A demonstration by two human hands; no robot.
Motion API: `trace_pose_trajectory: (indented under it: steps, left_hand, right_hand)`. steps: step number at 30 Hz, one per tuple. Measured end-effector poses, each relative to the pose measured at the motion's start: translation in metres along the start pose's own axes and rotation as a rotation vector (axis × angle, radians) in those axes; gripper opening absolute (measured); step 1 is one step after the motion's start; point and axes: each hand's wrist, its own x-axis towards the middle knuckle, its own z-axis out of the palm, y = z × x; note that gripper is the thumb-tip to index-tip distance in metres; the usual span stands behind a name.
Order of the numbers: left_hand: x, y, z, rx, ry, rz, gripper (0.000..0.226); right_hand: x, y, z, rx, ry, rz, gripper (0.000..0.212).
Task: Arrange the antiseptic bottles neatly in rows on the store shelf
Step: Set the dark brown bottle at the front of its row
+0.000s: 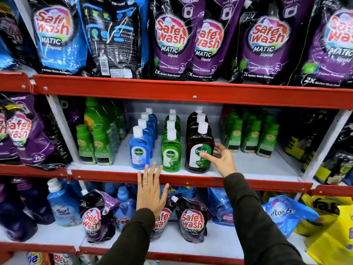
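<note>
Three rows of Dettol antiseptic bottles stand front to back on the middle shelf [248, 165]: a blue row led by a blue bottle [139, 150], a green row led by a green bottle [171, 153], and a brown row led by a brown bottle [198, 150]. My right hand [221, 158] wraps around the right side of the front brown bottle, thumb across its label. My left hand [150, 190] is flat and spread, fingers apart, in front of the red shelf lip [191, 179] below the blue and green bottles, holding nothing.
Small green-capped bottles [250, 134] stand right of the brown row, and more green bottles [99, 138] to the left. Safe Wash pouches [172, 41] fill the shelf above; pouches and blue bottles [63, 203] crowd the shelf below. White uprights [63, 129] frame the bay.
</note>
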Motion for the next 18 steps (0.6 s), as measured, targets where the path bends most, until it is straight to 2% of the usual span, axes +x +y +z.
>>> trace_pose_trajectory:
  steps: [4, 8, 11, 15, 18]
  left_hand:
    - [-0.004, 0.018, -0.002, -0.120, 0.053, 0.000, 0.062]
    - [0.001, 0.048, -0.005, -0.334, 0.092, 0.070, 0.058]
    - [0.013, 0.072, -0.010, -0.537, 0.089, 0.121, 0.063]
    - [0.032, 0.105, -0.014, -0.790, 0.044, 0.010, 0.068]
    - [0.042, 0.122, -0.016, -0.909, 0.019, -0.112, 0.071]
  right_hand:
    - [0.000, 0.001, -0.002, 0.011, -0.037, 0.003, 0.057]
    - [-0.009, 0.002, 0.000, -0.025, -0.030, -0.010, 0.058]
    - [-0.024, 0.007, 0.003, -0.013, 0.017, -0.022, 0.060]
    - [-0.040, 0.009, 0.011, 0.129, 0.119, 0.043, 0.051]
    - [-0.045, 0.009, 0.016, 0.157, 0.121, 0.055, 0.048]
